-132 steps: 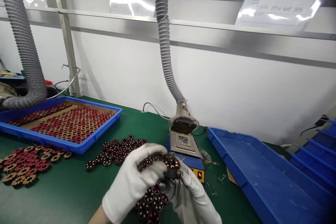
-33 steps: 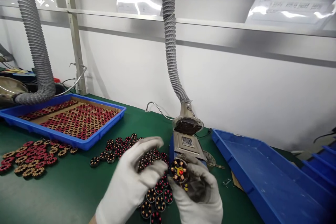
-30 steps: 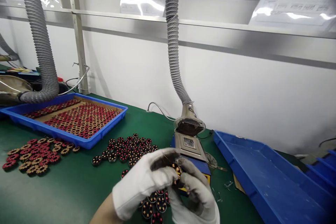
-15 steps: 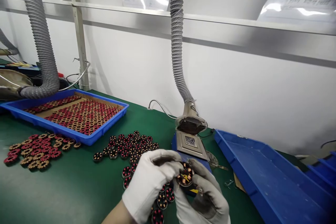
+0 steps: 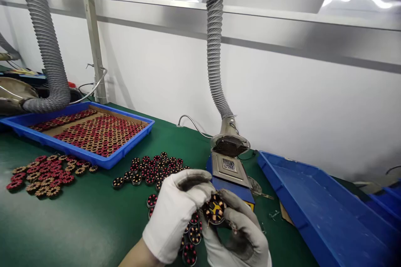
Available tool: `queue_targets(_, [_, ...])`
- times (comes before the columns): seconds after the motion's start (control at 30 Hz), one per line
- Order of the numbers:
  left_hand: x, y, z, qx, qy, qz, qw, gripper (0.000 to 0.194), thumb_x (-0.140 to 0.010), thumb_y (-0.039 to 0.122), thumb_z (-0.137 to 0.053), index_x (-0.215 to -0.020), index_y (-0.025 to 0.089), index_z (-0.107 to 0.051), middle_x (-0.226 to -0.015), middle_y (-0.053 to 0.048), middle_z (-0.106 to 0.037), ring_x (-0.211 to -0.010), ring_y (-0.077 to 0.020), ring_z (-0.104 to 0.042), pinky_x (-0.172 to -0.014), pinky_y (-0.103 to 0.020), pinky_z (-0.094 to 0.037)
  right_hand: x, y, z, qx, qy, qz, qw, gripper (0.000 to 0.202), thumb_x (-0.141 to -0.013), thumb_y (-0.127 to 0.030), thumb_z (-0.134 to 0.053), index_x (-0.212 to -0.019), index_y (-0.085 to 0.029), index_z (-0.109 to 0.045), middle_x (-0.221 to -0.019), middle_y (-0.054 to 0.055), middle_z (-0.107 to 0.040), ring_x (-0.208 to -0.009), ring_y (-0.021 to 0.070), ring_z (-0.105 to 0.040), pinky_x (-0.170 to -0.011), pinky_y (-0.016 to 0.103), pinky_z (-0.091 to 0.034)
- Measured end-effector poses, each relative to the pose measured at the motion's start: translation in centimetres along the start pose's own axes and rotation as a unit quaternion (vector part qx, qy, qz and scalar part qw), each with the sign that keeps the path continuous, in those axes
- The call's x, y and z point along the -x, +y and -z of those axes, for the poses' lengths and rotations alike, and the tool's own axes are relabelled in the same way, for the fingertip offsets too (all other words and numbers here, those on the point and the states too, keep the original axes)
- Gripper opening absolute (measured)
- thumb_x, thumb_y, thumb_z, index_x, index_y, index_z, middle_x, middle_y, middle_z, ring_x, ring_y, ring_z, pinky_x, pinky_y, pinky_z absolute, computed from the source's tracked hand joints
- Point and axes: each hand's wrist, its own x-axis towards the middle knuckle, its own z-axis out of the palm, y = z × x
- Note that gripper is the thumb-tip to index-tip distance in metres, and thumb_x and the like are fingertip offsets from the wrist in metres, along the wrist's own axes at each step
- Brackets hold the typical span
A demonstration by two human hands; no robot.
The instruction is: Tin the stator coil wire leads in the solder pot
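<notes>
The hands are in knitted-looking white gloves, greyed at the fingers: the right hand (image 5: pixel 246 233) grips a copper-wound stator (image 5: pixel 214 208) between thumb and fingers, while the left hand (image 5: pixel 180 212) curls its fingers against the stator's left rim; whether they pinch it, I cannot tell. The stator is a round dark ring with stubby copper-coloured coils, held tilted above the smooth green surface (image 5: pixel 103 225). More round black-rimmed stators (image 5: pixel 153 171) cluster behind and below the hands. Just beyond sits a blue box unit (image 5: pixel 234 187) with a flat metal top, beneath a ribbed grey duct (image 5: pixel 214 46). A straight-walled blue plastic tray (image 5: pixel 328 208) edges the right side; leftward, the surface stretches broadly toward scalloped red-and-tan cores (image 5: pixel 44 175).
</notes>
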Motion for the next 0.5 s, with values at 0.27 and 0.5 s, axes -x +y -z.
queue_targets(0.27, [-0.4,0.7,1.0,0.036,0.035,-0.034,0.998,0.021,-0.071,0.016,-0.068,-0.091,0.016,-0.063,-0.083,-0.004,-0.066,-0.078,-0.0132,-0.061,-0.073,-0.017,-0.048,0.0,0.2,-0.1,0.0,-0.011,0.065,0.998,0.048,-0.058,0.004,-0.067,-0.097,-0.021,-0.055,-0.105,0.004,-0.059,-0.092,0.0183,-0.059,-0.078,0.033,-0.051])
queue_targets(0.5, [-0.2,0.7,0.6,-0.04,-0.019,0.022,0.999,0.018,-0.068,0.006,-0.061,-0.084,0.013,-0.064,-0.073,-0.002,-0.065,-0.066,-0.0095,-0.058,-0.062,-0.013,-0.046,0.4,0.5,0.1,0.009,-0.023,0.051,0.998,0.048,-0.059,0.0,-0.068,-0.099,-0.022,-0.055,-0.107,0.005,-0.059,-0.094,0.0193,-0.058,-0.081,0.036,-0.05])
